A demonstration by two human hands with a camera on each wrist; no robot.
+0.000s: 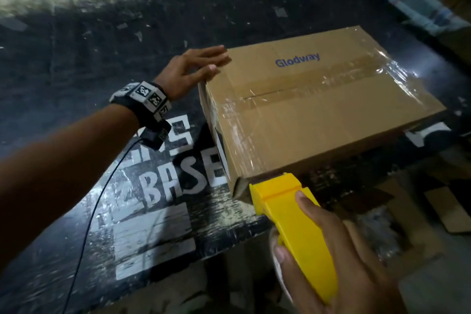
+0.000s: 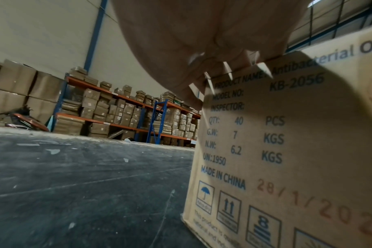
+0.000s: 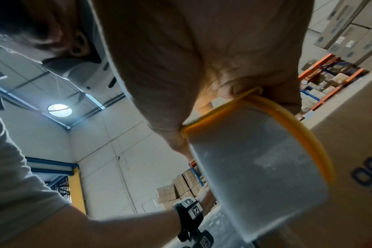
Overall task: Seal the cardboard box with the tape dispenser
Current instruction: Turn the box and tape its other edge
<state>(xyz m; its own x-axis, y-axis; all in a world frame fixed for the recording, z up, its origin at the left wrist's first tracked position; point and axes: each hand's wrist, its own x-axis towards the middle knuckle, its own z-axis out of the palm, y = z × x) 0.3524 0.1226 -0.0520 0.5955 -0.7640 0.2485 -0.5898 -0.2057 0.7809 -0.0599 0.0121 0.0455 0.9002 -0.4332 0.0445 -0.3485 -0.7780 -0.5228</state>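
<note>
A brown cardboard box [image 1: 313, 107] printed "Glodway" lies on the dark table [image 1: 76, 58], its top seam and ends covered with clear shiny tape. My left hand [image 1: 196, 69] lies flat with straight fingers against the box's far left corner; the left wrist view shows the palm [image 2: 202, 42] on the box's upper edge above its printed side [image 2: 287, 151]. My right hand [image 1: 339, 257] grips a yellow tape dispenser [image 1: 293, 216], whose front end touches the box's near side. The right wrist view shows the clear tape roll [image 3: 259, 167] in the dispenser, next to the box [image 3: 350, 151].
White painted letters [image 1: 178, 181] mark the table near the box. A thin cable [image 1: 102, 199] runs from the left wrist band across the table. Cardboard scraps [image 1: 446, 209] lie on the floor at the right. Warehouse racks [image 2: 127, 114] with stacked cartons stand behind.
</note>
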